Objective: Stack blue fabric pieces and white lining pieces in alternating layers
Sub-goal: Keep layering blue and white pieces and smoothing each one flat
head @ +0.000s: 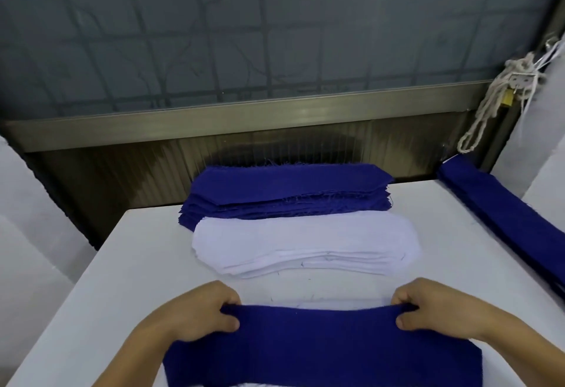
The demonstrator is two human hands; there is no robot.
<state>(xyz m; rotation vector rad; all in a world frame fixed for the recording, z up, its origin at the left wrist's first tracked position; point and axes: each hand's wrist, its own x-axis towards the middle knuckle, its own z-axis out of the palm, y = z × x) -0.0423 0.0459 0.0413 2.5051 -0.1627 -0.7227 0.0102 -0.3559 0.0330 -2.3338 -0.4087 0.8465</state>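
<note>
A blue fabric piece [321, 344] is spread at the near edge of the white table [128, 264]. My left hand [195, 313] pinches its far left corner, and my right hand [434, 307] pinches its far right corner. A strip of white lining [318, 304] shows just beyond the blue piece's far edge, and more white shows under its near edge. Farther back lies a stack of white lining pieces [305, 243]. Behind that sits a thick stack of blue fabric pieces [290, 191].
A long bundle of blue fabric [507, 218] lies along the table's right side. A dark panel and metal rail [244, 117] run behind the table. Pale cord and a small padlock [501, 93] hang at the upper right. White surfaces flank both sides.
</note>
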